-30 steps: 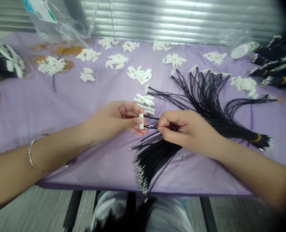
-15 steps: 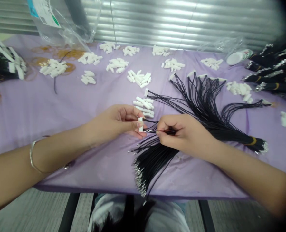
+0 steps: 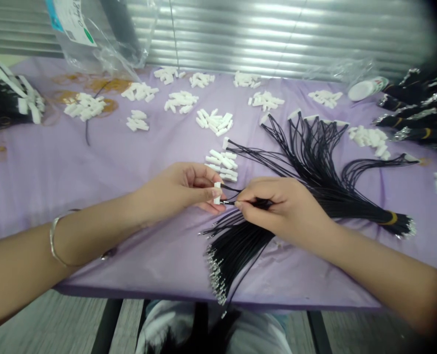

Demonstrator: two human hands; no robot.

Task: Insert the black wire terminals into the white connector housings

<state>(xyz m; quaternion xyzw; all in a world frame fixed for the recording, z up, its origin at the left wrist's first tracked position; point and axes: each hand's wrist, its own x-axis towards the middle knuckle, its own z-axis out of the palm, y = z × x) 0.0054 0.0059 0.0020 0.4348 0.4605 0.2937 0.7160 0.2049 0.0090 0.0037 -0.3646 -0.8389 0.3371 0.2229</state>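
Note:
Between thumb and fingers, my left hand (image 3: 194, 188) holds a small white connector (image 3: 217, 192) upright. Black wires run from the connector's right side toward my right hand (image 3: 273, 201), which pinches a black wire (image 3: 230, 202) by its metal-tipped end at the connector's lower part. Whether that tip is inside the connector is too small to tell. Under and below my right hand lies a bundle of loose black wires (image 3: 236, 246) with silver tips. Behind it, a larger bundle of black wires (image 3: 322, 182) fans out, with white connectors on its far ends.
Small piles of white connectors (image 3: 214, 121) are spread over the purple tablecloth (image 3: 159, 255). A plastic bag (image 3: 93, 39) stands at the back left, near yellow rubber bands. More wire bundles (image 3: 421, 108) and a white round container (image 3: 362, 90) are at the back right.
My right hand's fingertips have moved slightly closer to the connector along the wire. The whole view has shifted a little; my left hand still holds the connector.

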